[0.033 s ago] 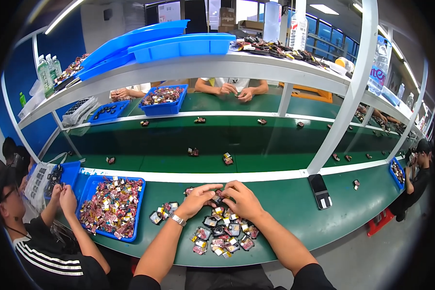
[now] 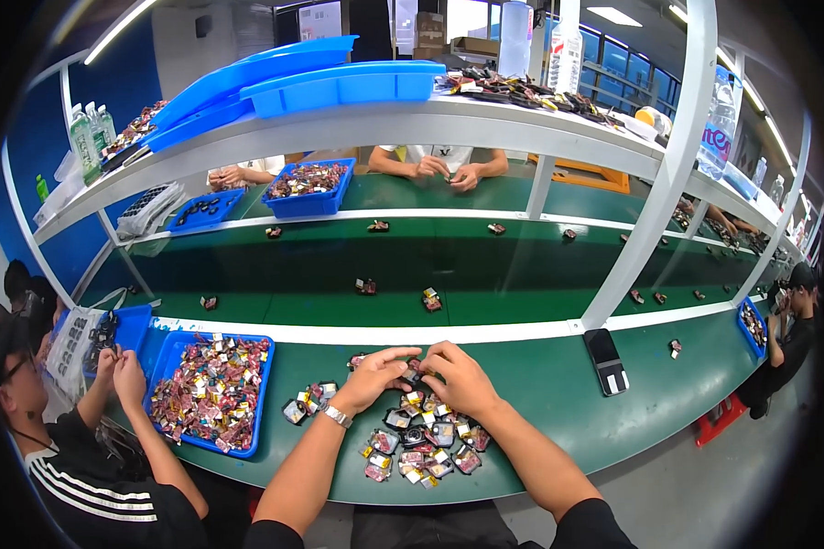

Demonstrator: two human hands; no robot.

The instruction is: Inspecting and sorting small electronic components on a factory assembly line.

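my left grip and right grip close in, pinching a small circuit module just beyond the module pile; probably light, stiff and fragile, best held by its edges.

a factory workshop: small electronic parts heaped on a green workbench, blue bin, co-worker alongside.

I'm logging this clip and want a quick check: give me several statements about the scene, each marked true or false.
1. The left hand and right hand are both at a small part. True.
2. A metal band circles the right wrist. False: the metal band is on the left.
3. A blue bin full of parts stands left of both hands. True.
4. The pile below the hands sits in a tray. False: the pile lies on the green bench.
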